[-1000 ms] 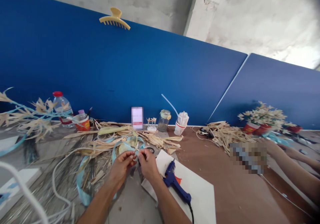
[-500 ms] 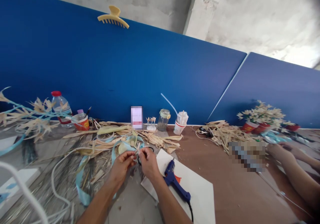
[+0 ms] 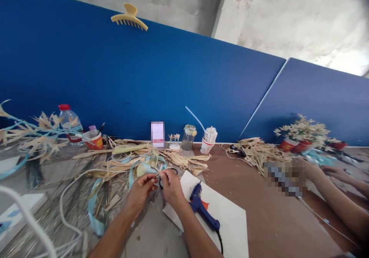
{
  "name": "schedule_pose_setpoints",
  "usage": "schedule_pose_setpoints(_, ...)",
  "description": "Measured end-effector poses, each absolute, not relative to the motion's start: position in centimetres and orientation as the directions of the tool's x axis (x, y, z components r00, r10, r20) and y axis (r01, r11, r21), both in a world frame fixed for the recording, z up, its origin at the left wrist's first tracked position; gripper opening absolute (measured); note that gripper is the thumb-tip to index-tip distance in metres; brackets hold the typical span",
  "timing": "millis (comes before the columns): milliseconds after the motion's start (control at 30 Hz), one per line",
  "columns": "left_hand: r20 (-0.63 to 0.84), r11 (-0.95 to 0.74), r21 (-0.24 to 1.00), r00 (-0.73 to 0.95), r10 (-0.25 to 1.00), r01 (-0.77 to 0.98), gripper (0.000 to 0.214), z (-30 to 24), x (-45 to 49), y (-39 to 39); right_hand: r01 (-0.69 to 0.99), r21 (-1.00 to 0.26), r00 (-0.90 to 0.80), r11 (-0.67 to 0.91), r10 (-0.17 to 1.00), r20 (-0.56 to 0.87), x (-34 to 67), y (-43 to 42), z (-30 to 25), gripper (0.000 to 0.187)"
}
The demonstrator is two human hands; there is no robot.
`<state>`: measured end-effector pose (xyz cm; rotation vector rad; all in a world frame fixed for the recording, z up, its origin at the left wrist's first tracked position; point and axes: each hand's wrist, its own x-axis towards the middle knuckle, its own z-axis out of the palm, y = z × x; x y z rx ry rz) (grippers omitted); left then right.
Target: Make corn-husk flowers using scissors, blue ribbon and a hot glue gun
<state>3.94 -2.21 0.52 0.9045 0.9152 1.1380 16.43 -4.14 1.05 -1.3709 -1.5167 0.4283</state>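
Note:
My left hand (image 3: 142, 188) and my right hand (image 3: 172, 187) meet above the near middle of the table, fingers of both pinched closed. Between the fingertips is a small pale dried-husk flower (image 3: 158, 168), mostly covered by the fingers. Dark loops like scissor handles (image 3: 175, 170) show behind my right hand. Just beyond the hands lie light-blue ribbon (image 3: 145, 167) and strips of dried husk (image 3: 173, 160). A blue glue gun (image 3: 203, 210) rests on a white board (image 3: 230, 215), close by my right forearm.
Red cups (image 3: 94, 140), a bottle (image 3: 71, 123), a phone (image 3: 157, 135), a jar (image 3: 188, 137) and a white cup (image 3: 206, 146) line the blue partition. White cable (image 3: 62, 200) and husk-flower stems (image 3: 43, 133) are at left. Another person's arms (image 3: 331, 188) work at right, near a husk pile (image 3: 261, 152).
My hands keep nearly the same place, and the small husk flower sits lower, more covered by the fingers. The other person's near hand has shifted left, toward the blurred patch.

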Motion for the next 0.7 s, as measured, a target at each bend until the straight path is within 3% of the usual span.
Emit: schedule_pose_setpoints(700,-0.120,0.185,0.919,0.201,0.972,-0.349,0.025,0.24,3.92,-2.25,0.505,-0.826,0.257,0.252,0.869,0.422,15.96,-4.05,0.47,0.018)
